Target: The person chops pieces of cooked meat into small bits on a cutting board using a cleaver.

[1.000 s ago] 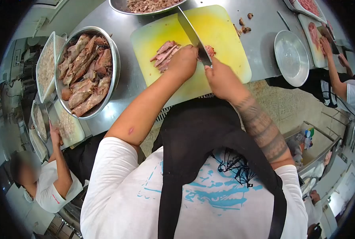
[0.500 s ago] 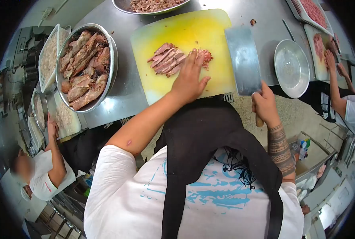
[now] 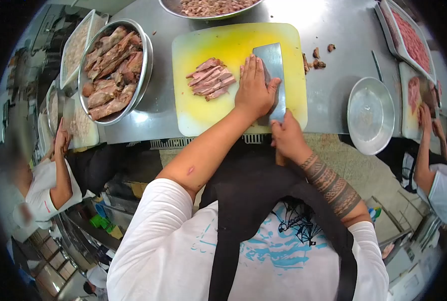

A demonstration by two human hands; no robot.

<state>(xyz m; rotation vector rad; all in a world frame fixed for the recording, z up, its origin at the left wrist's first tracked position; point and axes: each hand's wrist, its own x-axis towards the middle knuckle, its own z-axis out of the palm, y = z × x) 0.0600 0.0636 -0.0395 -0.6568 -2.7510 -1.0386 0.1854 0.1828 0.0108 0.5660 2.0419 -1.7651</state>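
A yellow cutting board (image 3: 218, 108) lies on the steel counter with a fan of sliced cooked meat (image 3: 209, 79) on its middle. A broad cleaver (image 3: 273, 62) lies flat on the board to the right of the slices. My right hand (image 3: 287, 138) grips its handle at the board's near edge. My left hand (image 3: 254, 90) rests flat, fingers spread, on top of the blade, covering whatever lies under it.
A steel bowl (image 3: 144, 75) of large meat pieces stands left of the board, another bowl (image 3: 211, 9) of chopped meat behind it. An empty steel plate (image 3: 370, 114) sits to the right, near meat scraps (image 3: 318, 56). Other people work at both sides.
The cleaver swung from cutting upright, out to the right, then back flat onto the board. My left hand left the slices and now presses on the blade.
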